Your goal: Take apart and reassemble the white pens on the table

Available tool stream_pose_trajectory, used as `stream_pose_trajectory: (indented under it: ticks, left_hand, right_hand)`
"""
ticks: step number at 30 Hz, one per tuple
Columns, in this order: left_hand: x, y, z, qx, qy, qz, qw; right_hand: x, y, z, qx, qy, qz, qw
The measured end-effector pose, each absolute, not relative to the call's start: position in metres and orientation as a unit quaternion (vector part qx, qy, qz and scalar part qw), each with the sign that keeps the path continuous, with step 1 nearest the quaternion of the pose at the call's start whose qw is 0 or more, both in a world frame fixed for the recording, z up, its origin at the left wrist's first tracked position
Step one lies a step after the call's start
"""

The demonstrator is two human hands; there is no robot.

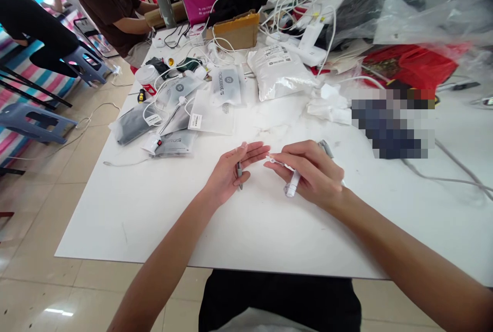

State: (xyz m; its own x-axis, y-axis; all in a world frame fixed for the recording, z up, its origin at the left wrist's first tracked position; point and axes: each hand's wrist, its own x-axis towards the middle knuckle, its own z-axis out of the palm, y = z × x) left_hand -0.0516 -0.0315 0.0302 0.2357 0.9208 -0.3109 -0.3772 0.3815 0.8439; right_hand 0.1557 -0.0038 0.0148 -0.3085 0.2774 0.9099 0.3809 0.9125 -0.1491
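Above the front half of the white table, my left hand (227,173) has most of its fingers stretched out to the right. A slim grey pen-like stick (239,172) is held against its palm by a bent finger. My right hand (314,170) is closed, its thumb and index finger pinching a small white piece (272,160) close to the left fingertips. The same hand also grips a white cylinder (293,184) with a clear end, pointing down to the left. A grey end (325,148) sticks out behind the right knuckles; what it belongs to is hidden.
Flat plastic pouches (173,143) and tangled white cables lie at the left. A stuffed white bag (283,71), a cardboard box (234,30) and a power strip (304,51) stand at the back. Red plastic (416,65) lies right. A person (111,8) is at the far left.
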Motion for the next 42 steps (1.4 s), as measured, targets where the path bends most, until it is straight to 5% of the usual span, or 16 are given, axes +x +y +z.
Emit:
stream_pose_trajectory:
  ticks: [42]
  left_hand:
    - [-0.0504,-0.0315,0.0304,0.340,0.419,0.445,0.715]
  right_hand:
    - [0.1529,-0.0060,0.0181,-0.205,-0.802,-0.049,0.558]
